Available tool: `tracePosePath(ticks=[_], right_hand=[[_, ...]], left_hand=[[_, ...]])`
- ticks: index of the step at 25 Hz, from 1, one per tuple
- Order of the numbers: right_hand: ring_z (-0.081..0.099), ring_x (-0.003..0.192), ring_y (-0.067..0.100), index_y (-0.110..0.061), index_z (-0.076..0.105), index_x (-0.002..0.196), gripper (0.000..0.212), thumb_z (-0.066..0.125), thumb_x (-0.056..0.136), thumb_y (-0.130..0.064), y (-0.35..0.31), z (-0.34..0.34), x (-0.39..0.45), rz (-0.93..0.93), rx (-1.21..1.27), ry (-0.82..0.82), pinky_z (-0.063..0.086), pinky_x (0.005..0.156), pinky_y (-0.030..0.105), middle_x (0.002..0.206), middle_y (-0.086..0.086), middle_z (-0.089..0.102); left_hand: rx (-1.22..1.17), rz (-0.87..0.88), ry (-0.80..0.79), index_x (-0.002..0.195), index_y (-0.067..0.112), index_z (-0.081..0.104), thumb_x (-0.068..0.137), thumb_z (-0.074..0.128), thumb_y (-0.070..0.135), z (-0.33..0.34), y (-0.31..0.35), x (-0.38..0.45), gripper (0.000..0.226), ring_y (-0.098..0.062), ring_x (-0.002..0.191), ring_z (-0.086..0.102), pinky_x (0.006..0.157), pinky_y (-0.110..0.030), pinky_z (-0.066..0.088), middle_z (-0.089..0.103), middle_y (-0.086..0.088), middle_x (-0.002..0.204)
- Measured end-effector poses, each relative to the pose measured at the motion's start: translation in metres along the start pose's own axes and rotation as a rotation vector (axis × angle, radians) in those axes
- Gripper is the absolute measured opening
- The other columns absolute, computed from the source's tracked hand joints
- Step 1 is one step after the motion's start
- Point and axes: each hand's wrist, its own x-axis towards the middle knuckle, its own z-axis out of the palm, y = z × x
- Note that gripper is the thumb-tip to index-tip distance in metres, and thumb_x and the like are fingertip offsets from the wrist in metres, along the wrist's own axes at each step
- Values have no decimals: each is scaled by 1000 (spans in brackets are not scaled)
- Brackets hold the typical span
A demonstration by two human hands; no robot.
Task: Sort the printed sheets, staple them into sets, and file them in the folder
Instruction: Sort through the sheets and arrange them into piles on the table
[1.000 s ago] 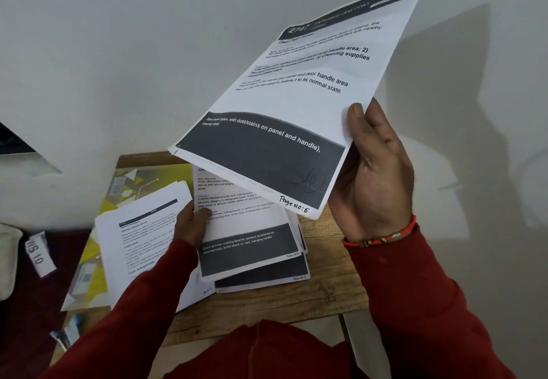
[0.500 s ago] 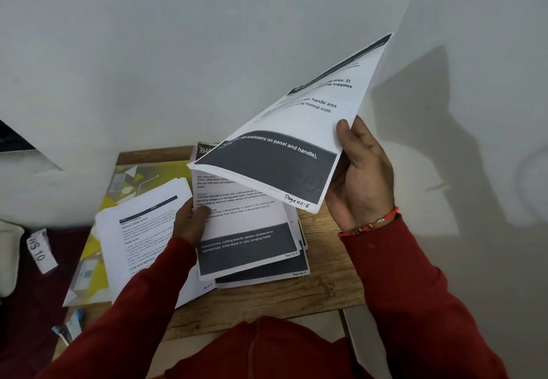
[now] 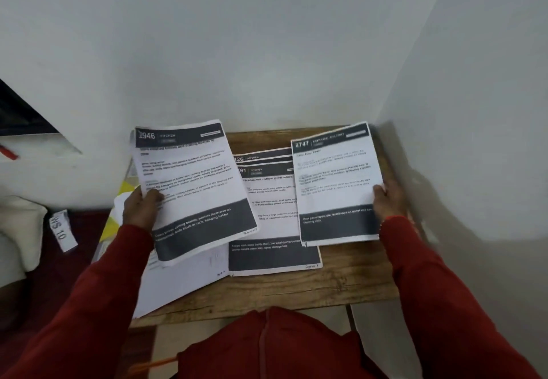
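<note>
Sorting underway. Left hand [image 3: 141,211] pinches 1946 sheet [image 3: 189,189] left of centre stack [image 3: 269,221] on tabletop [image 3: 296,289]; right hand [image 3: 387,200] pinches 2747 sheet [image 3: 335,183] right of it. Paper light, floppy, likely slippery; take by edge.

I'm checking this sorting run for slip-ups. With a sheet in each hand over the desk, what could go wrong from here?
1. The right hand holds the 2747 sheet by one edge only, close to the table's right edge; set down there, it might slide off.
2. The left hand holds the 1946 sheet over the middle pile, hiding its headers; pages could get mixed between sets.
</note>
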Motion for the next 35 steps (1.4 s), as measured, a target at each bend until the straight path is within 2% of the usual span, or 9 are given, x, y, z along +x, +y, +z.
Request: tracePosePath(ticks=[4,9,12,15,20,24,27,30,35], right_hand=[[52,121,37,-8,52,134,38,48,95,-6,30,10,-9,107,-106,9,40,99,36,134,18,55],[44,115,42,-17,44,137,51,55,89,-33,13,30,-37,-131,-566,198,39,93,53,133,19,47],[54,105,33,-23,56,130,55,44,86,-54,-11,77,-86,-681,-556,-123,48,85,47,119,9,59],[56,112,30,-29,53,131,76,43,73,-77,-5,124,-135,-947,-752,-507,50,89,46,129,4,57],[55,114,30,-36,64,118,40,54,84,-53,18,139,-146,-1064,-707,-461,40,90,43,132,-4,58],[49,110,20,-28,68,112,31,48,91,-38,11,137,-141,-982,-500,-498,46,88,40,112,-2,66],[54,119,25,-17,61,126,40,43,93,-28,-3,139,-130,-762,-334,-513,46,97,39,126,6,62],[49,115,36,-24,60,126,46,45,88,-44,-14,129,-114,-589,-646,-276,40,90,47,131,4,55],[27,124,30,-36,41,137,44,48,94,-42,-4,115,-94,-352,-772,-400,28,103,47,151,-6,23]], left_hand=[[-58,16,-103,107,11,64,88,52,4,12,6,-16,23,-12,75,57,61,-18,45,64,-7,101],[-148,-7,-149,103,14,65,86,54,5,15,9,-11,22,-22,90,61,77,-30,49,67,-7,102],[-156,-37,-80,92,17,66,84,55,8,11,5,-6,16,-22,85,60,78,-31,48,66,-2,91],[-204,-57,-46,80,19,64,83,55,8,5,0,1,15,-24,87,58,80,-33,47,65,1,83],[-184,-32,-98,83,21,66,85,55,8,0,1,-1,17,-20,84,61,78,-32,49,68,2,87],[-201,-46,-169,86,19,65,86,54,5,4,1,-7,18,-17,77,62,74,-30,49,68,-1,89],[-172,-90,-228,89,17,65,85,53,3,0,-5,-8,19,-21,75,61,67,-29,48,68,-3,87],[-64,-139,-297,87,14,67,81,56,6,2,-15,-8,14,-32,85,64,77,-37,53,69,-7,88],[66,-160,-587,93,10,65,66,60,19,54,-14,-36,28,-35,98,61,89,-41,49,67,-20,104]])
